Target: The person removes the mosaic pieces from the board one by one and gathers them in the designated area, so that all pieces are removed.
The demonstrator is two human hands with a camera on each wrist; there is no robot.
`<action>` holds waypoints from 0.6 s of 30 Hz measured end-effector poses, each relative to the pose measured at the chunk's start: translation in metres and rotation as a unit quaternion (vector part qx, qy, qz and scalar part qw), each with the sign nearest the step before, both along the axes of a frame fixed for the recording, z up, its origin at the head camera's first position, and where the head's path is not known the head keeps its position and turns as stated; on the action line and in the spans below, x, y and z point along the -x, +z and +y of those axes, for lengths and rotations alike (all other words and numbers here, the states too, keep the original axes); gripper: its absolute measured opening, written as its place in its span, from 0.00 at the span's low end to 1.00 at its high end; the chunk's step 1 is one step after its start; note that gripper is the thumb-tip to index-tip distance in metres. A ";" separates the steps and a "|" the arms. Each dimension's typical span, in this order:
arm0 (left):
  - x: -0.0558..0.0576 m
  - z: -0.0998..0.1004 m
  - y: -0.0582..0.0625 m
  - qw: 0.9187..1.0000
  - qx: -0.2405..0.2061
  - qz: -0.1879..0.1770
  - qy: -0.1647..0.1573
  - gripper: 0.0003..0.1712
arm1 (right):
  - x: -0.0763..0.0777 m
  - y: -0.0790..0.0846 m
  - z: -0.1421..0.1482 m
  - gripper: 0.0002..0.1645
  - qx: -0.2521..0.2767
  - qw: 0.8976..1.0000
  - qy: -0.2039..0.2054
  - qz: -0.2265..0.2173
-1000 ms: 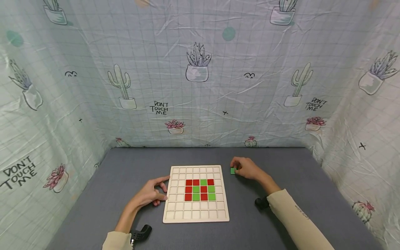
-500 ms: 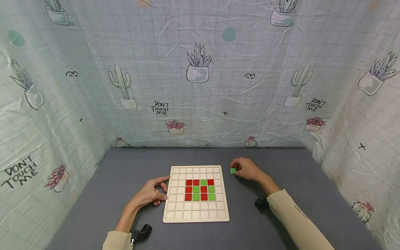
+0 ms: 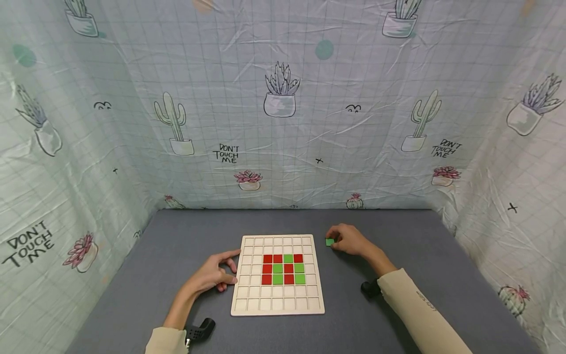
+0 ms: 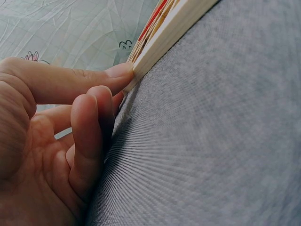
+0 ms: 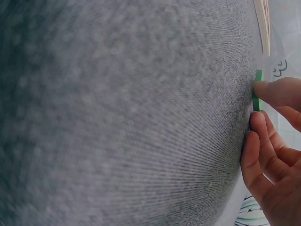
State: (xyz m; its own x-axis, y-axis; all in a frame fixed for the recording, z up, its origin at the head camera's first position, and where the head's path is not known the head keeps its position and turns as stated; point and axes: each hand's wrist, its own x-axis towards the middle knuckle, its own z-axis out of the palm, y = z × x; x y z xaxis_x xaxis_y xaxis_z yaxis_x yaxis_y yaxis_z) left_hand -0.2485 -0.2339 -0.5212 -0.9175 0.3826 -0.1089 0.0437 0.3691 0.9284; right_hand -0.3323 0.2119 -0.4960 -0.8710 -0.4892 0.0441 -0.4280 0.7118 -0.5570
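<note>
A pale wooden board [image 3: 278,307] with a square grid lies on the table. Red tiles [image 3: 267,269] and green tiles [image 3: 277,268] fill a block of cells at its middle and right. My left hand [image 3: 211,273] touches the board's left edge with its index finger and thumb; in the left wrist view, the thumb [image 4: 89,82] presses the board's side [image 4: 155,54] while other fingers are bent. Right of the board's far corner, my right hand [image 3: 350,240] pinches a loose green tile [image 3: 329,242] at the tabletop. The right wrist view shows that tile [image 5: 256,103] edge-on, partly behind the thumb.
The dark grey tabletop [image 3: 190,231] extends around the board. A cactus-print curtain [image 3: 283,137] stands behind the table and along both sides. Black wrist devices sit at the left wrist [image 3: 200,330] and the right wrist [image 3: 370,289].
The loose green tile and the fingers on it have shifted very slightly. My left hand and the board stay put.
</note>
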 end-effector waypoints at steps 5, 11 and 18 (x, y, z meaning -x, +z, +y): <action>-0.001 0.000 -0.001 1.000 0.003 0.001 -0.001 0.49 | -0.001 0.000 0.000 0.14 0.001 1.000 -0.002 -0.006; 0.000 -0.001 -0.001 1.000 0.003 0.001 -0.001 0.50 | -0.001 0.001 -0.001 0.14 0.002 1.000 -0.007 -0.011; 0.000 0.000 -0.001 1.000 0.000 0.000 -0.004 0.50 | -0.001 0.000 0.000 0.15 0.006 1.000 -0.007 -0.019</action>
State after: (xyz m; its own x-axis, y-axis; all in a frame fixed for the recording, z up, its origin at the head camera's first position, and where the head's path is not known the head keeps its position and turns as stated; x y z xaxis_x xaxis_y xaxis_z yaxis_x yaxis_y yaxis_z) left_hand -0.2481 -0.2344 -0.5221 -0.9148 0.3892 -0.1081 0.0472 0.3687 0.9284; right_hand -0.3316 0.2120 -0.4959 -0.8791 -0.4764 0.0166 -0.3960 0.7104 -0.5818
